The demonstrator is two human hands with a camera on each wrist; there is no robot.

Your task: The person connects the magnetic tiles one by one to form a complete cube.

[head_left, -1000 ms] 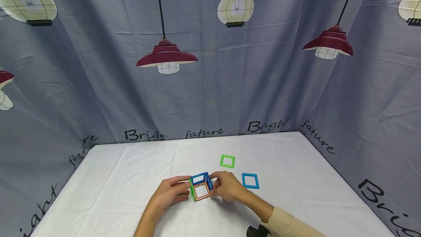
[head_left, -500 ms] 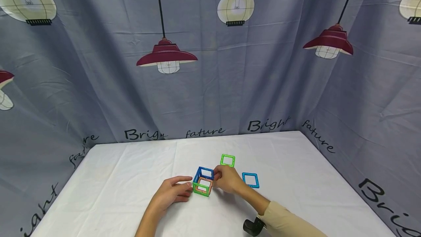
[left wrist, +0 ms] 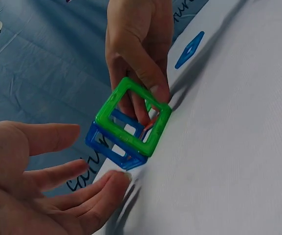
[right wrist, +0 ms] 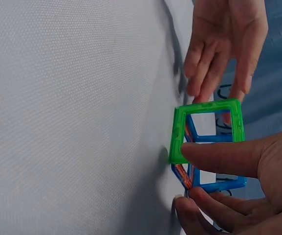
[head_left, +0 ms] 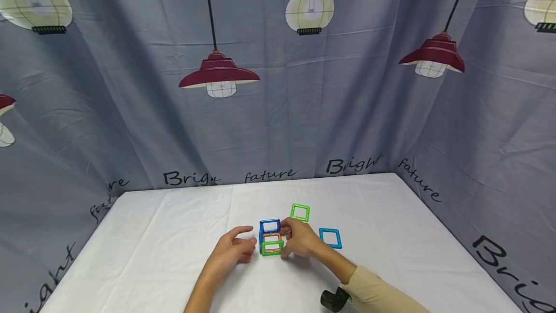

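A box of magnetic tiles stands on the white table, with a green tile in front, an orange tile at its bottom and blue tiles at the back and left. My right hand grips the box across its right side, the thumb on the green tile in the right wrist view and the other fingers beyond it. To the left, my left hand has its fingers spread close to the blue side. Whether a left fingertip touches the box I cannot tell.
Behind the right hand lies a loose green square tile. A light blue square tile lies farther right. White cloth covers the table, and a grey printed curtain surrounds its back and sides.
The tile box has turned, so its green tile has swung from the left side to the front. My right hand turned with it, while the left hand's fingers came away from its side.
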